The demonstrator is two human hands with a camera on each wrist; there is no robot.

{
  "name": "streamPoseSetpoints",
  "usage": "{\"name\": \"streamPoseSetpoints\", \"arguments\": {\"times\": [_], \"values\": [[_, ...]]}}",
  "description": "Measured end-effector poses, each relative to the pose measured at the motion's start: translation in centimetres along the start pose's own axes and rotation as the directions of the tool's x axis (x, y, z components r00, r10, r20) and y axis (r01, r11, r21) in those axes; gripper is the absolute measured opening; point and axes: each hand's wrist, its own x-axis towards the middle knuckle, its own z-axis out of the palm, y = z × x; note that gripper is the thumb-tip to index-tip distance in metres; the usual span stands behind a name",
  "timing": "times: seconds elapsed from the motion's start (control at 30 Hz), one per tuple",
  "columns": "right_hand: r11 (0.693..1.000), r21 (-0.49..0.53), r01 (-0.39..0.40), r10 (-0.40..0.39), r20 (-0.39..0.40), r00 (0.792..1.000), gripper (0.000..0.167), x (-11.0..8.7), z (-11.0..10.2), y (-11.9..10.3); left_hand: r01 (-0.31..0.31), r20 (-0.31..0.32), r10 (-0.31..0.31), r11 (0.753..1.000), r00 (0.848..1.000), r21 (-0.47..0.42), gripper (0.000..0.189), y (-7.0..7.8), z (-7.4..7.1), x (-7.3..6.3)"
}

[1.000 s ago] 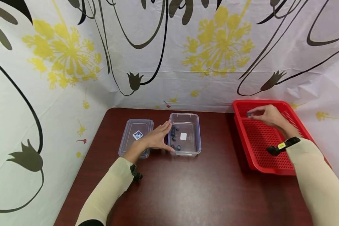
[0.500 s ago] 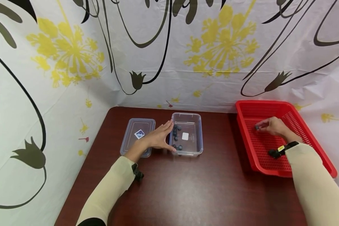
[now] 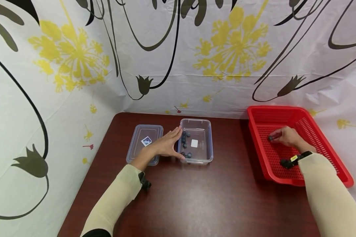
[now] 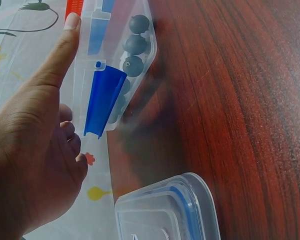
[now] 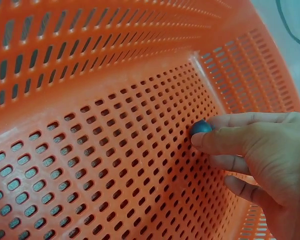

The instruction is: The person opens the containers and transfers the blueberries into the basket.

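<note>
Low inside the red plastic basket, my right hand pinches one blueberry between thumb and fingertips, close to the perforated floor. My left hand rests along the left side of a clear plastic container, thumb at the near corner and fingers toward the far one, spread and fairly straight. Several blueberries lie along that side inside the container. In the left wrist view, a blue clip flap hangs from its rim beside my thumb.
A clear lid with a blue-and-white label lies on the dark wooden table, left of the container and partly behind my left forearm. A white patterned sheet hangs along the table's back and left sides.
My right hand has come down into the basket with the blueberry, to just above its floor. My left hand stays at the container. The head view has shifted slightly.
</note>
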Motion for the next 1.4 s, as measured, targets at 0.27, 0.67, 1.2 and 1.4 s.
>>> {"name": "streamPoseSetpoints", "arguments": {"times": [0.27,0.67,1.2,1.4], "values": [[0.996,-0.046,0.075,-0.08,-0.108,0.991,0.027,0.0,-1.2,-1.4,0.0,-0.01,0.0,1.0,1.0,0.007,0.134,0.0,0.0,-0.1],[0.933,-0.135,0.332,-0.358,-0.294,0.886,0.026,1.2,-3.8,-9.8,-0.006,-0.035,0.007,0.999,0.999,0.034,0.135,0.0,0.0,0.1],[0.833,-0.089,0.547,-0.552,-0.208,0.807,0.032,3.7,0.2,-20.6,-0.025,-0.033,0.028,0.997,0.999,0.074,0.133,0.0,0.0,-0.1],[0.807,0.007,0.591,-0.586,-0.113,0.802,0.034,4.7,2.6,-23.8,-0.02,-0.025,0.023,0.993,0.999,0.12,0.132,0.0,0.0,-0.1]]}}
